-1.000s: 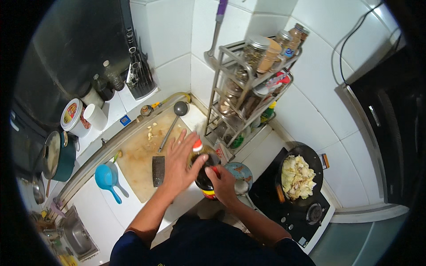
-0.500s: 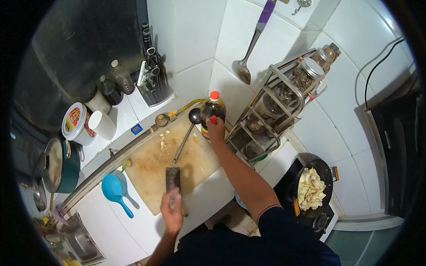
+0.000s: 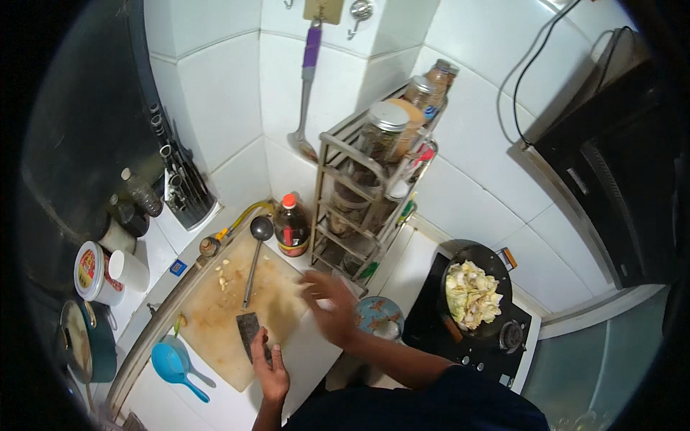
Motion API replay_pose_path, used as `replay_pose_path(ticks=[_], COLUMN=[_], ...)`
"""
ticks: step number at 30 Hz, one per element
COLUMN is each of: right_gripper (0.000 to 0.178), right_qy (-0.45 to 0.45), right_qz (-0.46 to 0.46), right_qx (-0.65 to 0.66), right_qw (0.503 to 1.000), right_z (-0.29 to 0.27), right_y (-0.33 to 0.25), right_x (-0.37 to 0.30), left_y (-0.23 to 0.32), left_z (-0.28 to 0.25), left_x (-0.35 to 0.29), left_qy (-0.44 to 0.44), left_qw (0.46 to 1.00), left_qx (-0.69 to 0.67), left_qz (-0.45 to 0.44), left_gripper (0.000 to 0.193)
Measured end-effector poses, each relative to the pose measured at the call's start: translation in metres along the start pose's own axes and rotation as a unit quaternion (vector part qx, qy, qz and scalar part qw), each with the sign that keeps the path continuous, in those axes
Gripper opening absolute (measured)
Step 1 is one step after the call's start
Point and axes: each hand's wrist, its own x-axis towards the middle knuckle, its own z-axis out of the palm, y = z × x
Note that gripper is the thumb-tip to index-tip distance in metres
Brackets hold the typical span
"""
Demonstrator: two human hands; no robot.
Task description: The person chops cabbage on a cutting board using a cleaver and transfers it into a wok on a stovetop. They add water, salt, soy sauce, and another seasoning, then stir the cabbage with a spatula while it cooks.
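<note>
My left hand is open over the cutting board's near edge, its fingers by the dark rectangular blade of a cleaver; the cleaver's handle is hidden. Blurred by motion, my right hand hovers beyond the board's right edge, fingers apart and holding nothing. A dark sauce bottle with a red cap stands upright at the board's far right corner. Next to it a ladle lies on the cutting board, its bowl toward the wall. Several peeled garlic cloves lie left of the ladle.
A wok of chopped cabbage sits on the black stove at right. Behind my right hand rises a metal rack of jars. A blue scoop lies left of the board; a green pot stands farther left.
My right hand has let go of the sauce bottle and drawn back toward me. The bottle stays standing. My left hand remains by the cleaver. The view has swung to the right.
</note>
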Motion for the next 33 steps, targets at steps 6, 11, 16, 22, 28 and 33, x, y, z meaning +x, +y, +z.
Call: replay_pose_path(ticks=[6,11,16,22,28,33], right_gripper=[0.044,0.033,0.026,0.032,0.041,0.041], right_qy=[0.255,-0.014,0.024,0.085,0.085,0.06], right_qz=[-0.166,0.06,-0.024,-0.035,0.026,0.203], right_qx=[-0.161,-0.026,0.1,-0.055,0.041,-0.653], right_qw=[0.939,0.998,0.994,0.994,0.995,0.727], right_z=[-0.172,-0.2,-0.235,-0.362,-0.499,-0.547], right_y=[-0.1,-0.114,-0.146,-0.192,-0.162,0.012], right_x=[0.162,0.218,0.18,0.041,-0.086,-0.137], left_y=[0.019,0.042,0.055,0.057,0.086,0.099], left_z=[0.025,0.053,0.077,0.098,0.131,0.157], left_x=[-0.026,-0.059,-0.088,-0.112,-0.141,-0.172], left_qy=[-0.073,-0.106,-0.127,-0.128,-0.188,-0.241], left_qw=[0.996,0.994,0.992,0.991,0.978,0.965], left_qx=[-0.027,-0.02,-0.016,-0.041,-0.056,-0.071], left_qz=[-0.043,-0.033,-0.024,-0.025,-0.069,-0.078], left_gripper=[0.047,0.043,0.039,0.029,0.031,0.033])
